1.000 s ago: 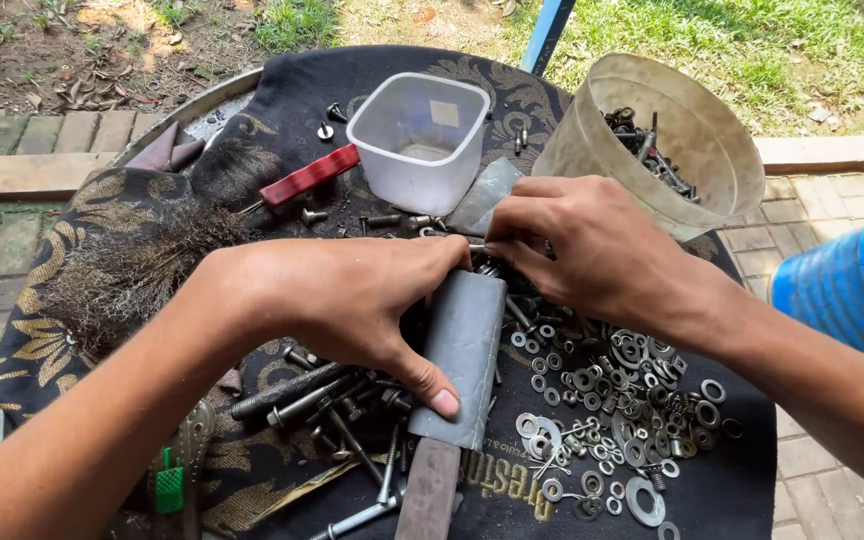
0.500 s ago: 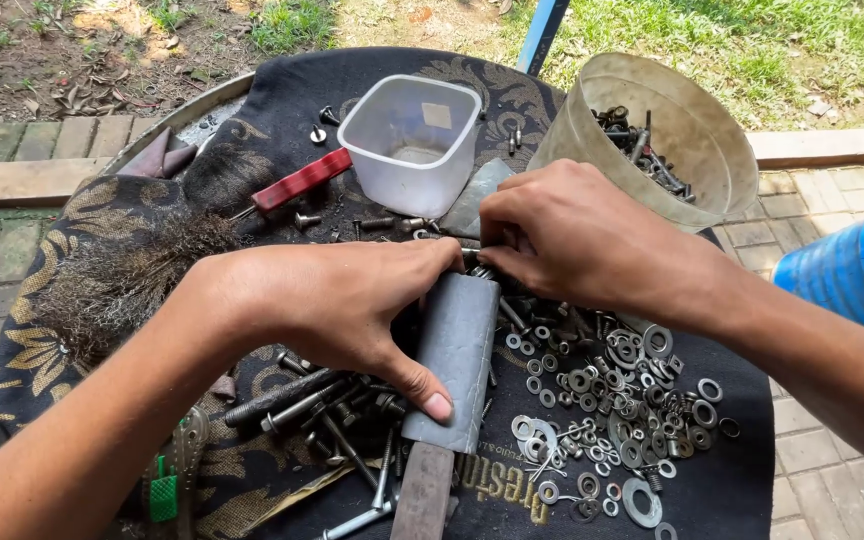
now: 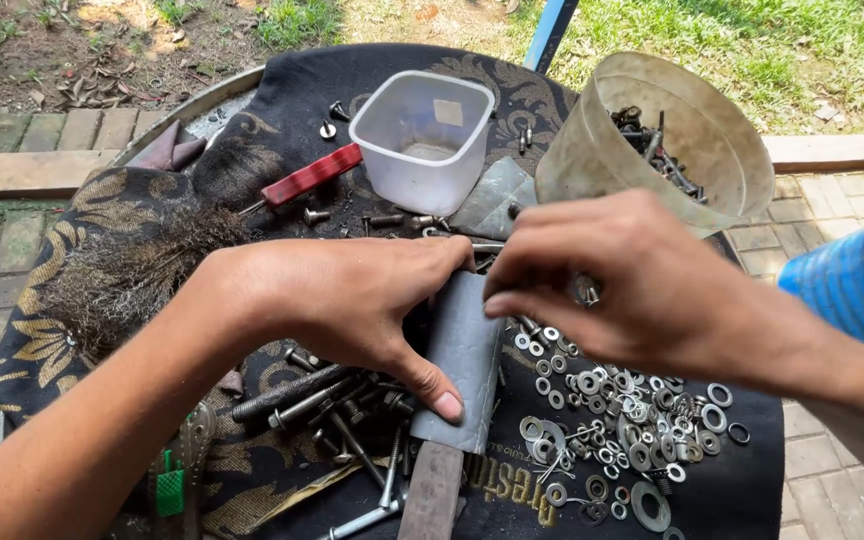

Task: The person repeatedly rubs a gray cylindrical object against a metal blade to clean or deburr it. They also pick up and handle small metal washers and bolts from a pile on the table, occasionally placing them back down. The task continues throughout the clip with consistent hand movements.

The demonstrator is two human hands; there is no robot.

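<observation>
Grey flat metal blade with wooden handle, lying mid-desk between dark bolts and silver washers. Pressed down by left hand, fingers spread. Right hand pinching small screw, largely hidden.

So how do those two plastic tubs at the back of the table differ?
The square white tub stands upright and looks empty, while the round cloudy tub lies tipped toward the camera with dark screws and bolts inside. The square one has flat sides and rounded corners; the round one flares to a wider mouth and looks larger. Both are translucent plastic, open-topped, resting on the dark patterned cloth, beyond the left hand and right hand.
</observation>
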